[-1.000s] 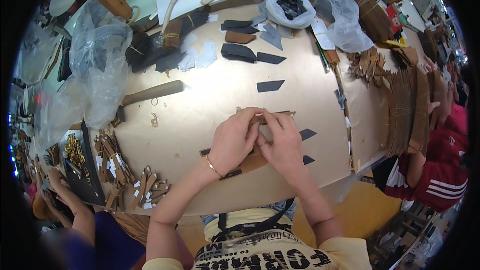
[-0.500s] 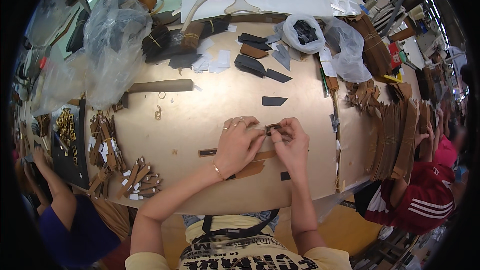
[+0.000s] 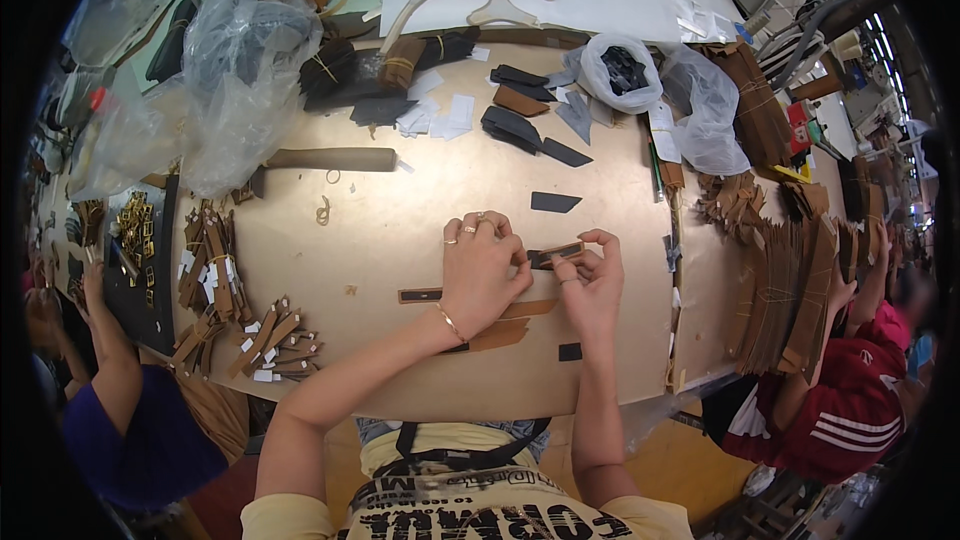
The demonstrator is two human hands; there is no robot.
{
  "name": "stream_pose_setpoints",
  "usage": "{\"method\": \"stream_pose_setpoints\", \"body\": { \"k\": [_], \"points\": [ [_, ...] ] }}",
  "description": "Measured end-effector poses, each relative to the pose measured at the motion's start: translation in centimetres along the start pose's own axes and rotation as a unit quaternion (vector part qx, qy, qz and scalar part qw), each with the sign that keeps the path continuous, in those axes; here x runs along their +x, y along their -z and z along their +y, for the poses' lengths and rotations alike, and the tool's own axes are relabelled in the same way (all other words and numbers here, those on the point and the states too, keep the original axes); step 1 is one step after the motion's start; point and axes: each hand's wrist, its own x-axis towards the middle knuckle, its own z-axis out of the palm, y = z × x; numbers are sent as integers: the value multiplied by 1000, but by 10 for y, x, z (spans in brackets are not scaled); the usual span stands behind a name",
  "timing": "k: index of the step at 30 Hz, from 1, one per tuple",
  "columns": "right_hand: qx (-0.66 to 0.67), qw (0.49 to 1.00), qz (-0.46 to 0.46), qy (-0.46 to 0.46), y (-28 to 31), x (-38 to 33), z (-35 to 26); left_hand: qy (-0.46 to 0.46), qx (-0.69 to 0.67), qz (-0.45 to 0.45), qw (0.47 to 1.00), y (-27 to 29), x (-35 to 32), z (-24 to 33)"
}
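Holding dark-faced brown strip (image 3: pixel 558 254) over gold-tan tabletop (image 3: pixel 360 270), in front of torso. Clamped on right end with thumb and fingers of right hand (image 3: pixel 593 285). At left end, bunched fingertips of left hand (image 3: pixel 483 265); cannot tell if pinching. Lower left, pile of brown strips (image 3: pixel 284 328) with white labels (image 3: pixel 266 376), too small to read. On yellow T-shirt (image 3: pixel 495 495), big dark lettering, partly cut off.

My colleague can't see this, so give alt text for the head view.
A person's left hand and right hand are at a brown-edged dark strip over a tan table. Brown bundles lie to the left; dark pieces lie farther back.
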Motion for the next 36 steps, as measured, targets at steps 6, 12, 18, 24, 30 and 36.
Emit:
{"method": "stream_pose_setpoints", "body": {
  "k": [6,12,18,24,30,36],
  "points": [
    [45,999,20,-8,0,3,2,-79,-21,-5,997,5,16,-3],
    [11,1000,22,-7,-1,1,2,-87,-26,-167,982,47,22,-34],
    [-10,1000,14,-1,1,2,1,-57,10,-165,985,95,-34,-47],
    [-21,1000,19,-5,-1,4,1,-32,48,-68,996,105,-26,-68],
    [1,1000,18,10,-2,4,5,-129,178,65,973,70,75,-98],
    [-2,1000,14,9,0,4,5,-118,251,63,959,36,128,-105]
  ]
}}
